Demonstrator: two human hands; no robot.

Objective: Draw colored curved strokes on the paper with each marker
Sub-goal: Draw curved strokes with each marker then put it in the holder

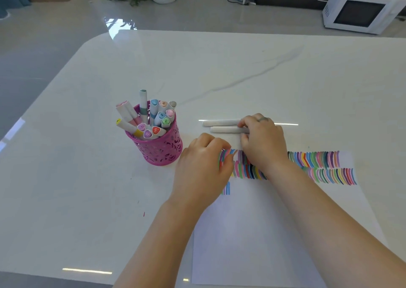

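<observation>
Item: white sheet of paper [263, 232], lying flat on a glossy white marble-look table [87, 178], near edge toward the person. Two full rows of short curved multicoloured strokes [318, 160] run across its far end; a third row is barely begun at the left, with a few blue-green marks [227, 187].

Item: two white marker barrels [222, 126], lying side by side on the table just beyond the paper's far edge. Long axes run left to right, parallel to that edge. Colours not legible from here.

Item: pink perforated metal pen cup [159, 147], upright, left of the paper, holding about a dozen capped markers [153, 120] with coloured end labels.

Item: right hand [263, 142], reaching over the stroke rows. Its fingers [242, 124] curl onto the right ends of the two loose barrels, touching them; a firm grasp cannot be confirmed.

Item: left hand [204, 162], palm down on the paper's far left corner, fingers loosely bent, holding nothing visible; it appears to pin the sheet.

Governing relation: the loose barrels lie ahead of both hands, the right hand already at their near ends and the left just short of them. Judged next step: lift one barrel lengthwise and carry it back to the unfinished third row.
</observation>
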